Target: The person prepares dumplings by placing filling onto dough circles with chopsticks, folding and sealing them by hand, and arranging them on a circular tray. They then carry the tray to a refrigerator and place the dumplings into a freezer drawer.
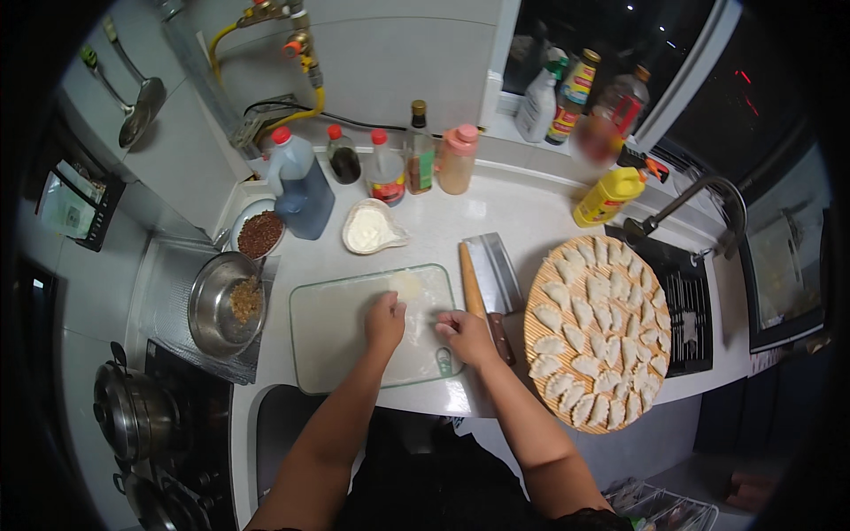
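My left hand is over the middle of a floury cutting board with a green rim, its fingers partly curled. Just beyond its fingertips a pale round dough wrapper lies flat on the board. My right hand is at the board's right edge, fingers bent inward; whether anything is between them cannot be told. Beside it lie a wooden rolling pin and a cleaver with a brown handle. To the right, a round ribbed tray holds rows of folded dumplings.
A steel bowl with some filling stands at the left, above the stove. Behind the board are a bowl of white flour, a large jug and several bottles. The sink lies beyond the tray.
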A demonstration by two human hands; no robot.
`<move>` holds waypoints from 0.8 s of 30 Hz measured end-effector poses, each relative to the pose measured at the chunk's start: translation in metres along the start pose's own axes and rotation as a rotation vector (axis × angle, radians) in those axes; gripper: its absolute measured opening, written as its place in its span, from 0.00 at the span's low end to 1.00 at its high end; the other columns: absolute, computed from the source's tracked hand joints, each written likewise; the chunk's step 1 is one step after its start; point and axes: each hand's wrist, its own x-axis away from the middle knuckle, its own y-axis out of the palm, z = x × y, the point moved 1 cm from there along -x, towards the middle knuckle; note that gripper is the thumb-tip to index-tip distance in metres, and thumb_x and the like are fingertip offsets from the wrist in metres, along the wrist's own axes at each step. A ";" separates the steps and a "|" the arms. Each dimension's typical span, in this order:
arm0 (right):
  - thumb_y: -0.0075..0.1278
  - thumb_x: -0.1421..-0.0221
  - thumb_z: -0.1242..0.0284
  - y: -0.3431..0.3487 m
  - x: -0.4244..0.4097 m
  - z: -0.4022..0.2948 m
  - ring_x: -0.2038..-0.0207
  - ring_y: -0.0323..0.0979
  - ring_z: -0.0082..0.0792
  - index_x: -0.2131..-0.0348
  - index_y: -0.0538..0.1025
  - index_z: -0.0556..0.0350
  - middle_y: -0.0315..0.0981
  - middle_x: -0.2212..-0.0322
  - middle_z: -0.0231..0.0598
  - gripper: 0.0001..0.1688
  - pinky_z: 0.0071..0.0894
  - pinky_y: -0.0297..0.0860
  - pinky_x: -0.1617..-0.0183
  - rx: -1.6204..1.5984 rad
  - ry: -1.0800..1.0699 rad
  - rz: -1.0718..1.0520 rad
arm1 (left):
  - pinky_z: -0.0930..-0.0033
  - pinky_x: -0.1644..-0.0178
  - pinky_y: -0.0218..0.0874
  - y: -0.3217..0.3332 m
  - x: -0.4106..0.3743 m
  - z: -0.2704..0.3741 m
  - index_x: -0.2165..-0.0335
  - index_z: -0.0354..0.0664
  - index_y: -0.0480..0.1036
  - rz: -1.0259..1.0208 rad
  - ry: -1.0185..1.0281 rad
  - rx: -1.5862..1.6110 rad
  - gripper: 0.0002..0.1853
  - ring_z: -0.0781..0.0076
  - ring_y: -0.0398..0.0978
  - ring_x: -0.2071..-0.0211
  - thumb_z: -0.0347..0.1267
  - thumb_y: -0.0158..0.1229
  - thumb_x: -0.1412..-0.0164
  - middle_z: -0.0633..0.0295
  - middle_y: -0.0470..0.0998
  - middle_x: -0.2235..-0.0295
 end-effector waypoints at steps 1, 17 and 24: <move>0.53 0.53 0.72 0.017 -0.015 0.003 0.73 0.73 0.32 0.66 0.75 0.60 0.75 0.75 0.43 0.12 0.26 0.68 0.66 -0.024 0.023 -0.015 | 0.64 0.62 0.64 -0.005 -0.013 0.005 0.62 0.40 0.71 0.000 0.007 -0.088 0.15 0.58 0.73 0.65 0.30 0.58 0.51 0.52 0.74 0.64; 0.51 0.49 0.75 0.053 -0.015 0.014 0.71 0.68 0.20 0.63 0.74 0.62 0.73 0.73 0.33 0.12 0.19 0.65 0.66 -0.191 0.252 0.138 | 0.64 0.57 0.62 -0.015 -0.094 0.014 0.76 0.43 0.75 -0.175 0.260 -0.387 0.05 0.60 0.69 0.60 0.30 0.62 0.57 0.58 0.73 0.67; 0.58 0.57 0.75 0.062 -0.028 -0.031 0.58 0.65 0.25 0.54 0.69 0.56 0.68 0.58 0.37 0.28 0.22 0.65 0.61 -0.222 -0.057 0.297 | 0.67 0.52 0.59 -0.075 -0.041 0.044 0.73 0.38 0.70 -0.142 0.344 0.432 0.03 0.63 0.69 0.56 0.22 0.54 0.50 0.50 0.72 0.58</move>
